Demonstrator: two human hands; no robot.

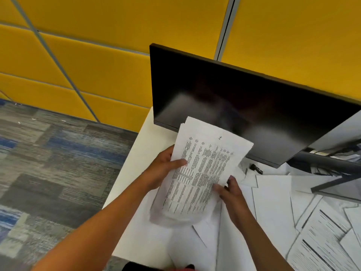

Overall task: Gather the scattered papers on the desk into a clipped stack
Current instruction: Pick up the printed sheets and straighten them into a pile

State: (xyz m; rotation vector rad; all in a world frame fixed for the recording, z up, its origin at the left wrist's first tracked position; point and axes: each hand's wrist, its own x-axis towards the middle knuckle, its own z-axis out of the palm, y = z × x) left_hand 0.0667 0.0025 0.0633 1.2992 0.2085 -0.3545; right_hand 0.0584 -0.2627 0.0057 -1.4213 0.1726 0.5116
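Note:
A stack of printed papers (203, 169) is held above the white desk (144, 149), tilted up toward the monitor. My left hand (166, 169) grips the stack's left edge, thumb on the top sheet. My right hand (232, 190) holds its right lower edge, fingers curled round it. More loose sheets (316, 231) lie scattered over the desk to the right and below. A small black binder clip (256, 169) lies on the desk under the monitor's lower edge.
A dark monitor (234, 106) stands right behind the stack. A second monitor's stand (336, 184) is at the right. Yellow partition panels (97, 65) close off the back. Patterned carpet (48, 163) lies left of the desk edge.

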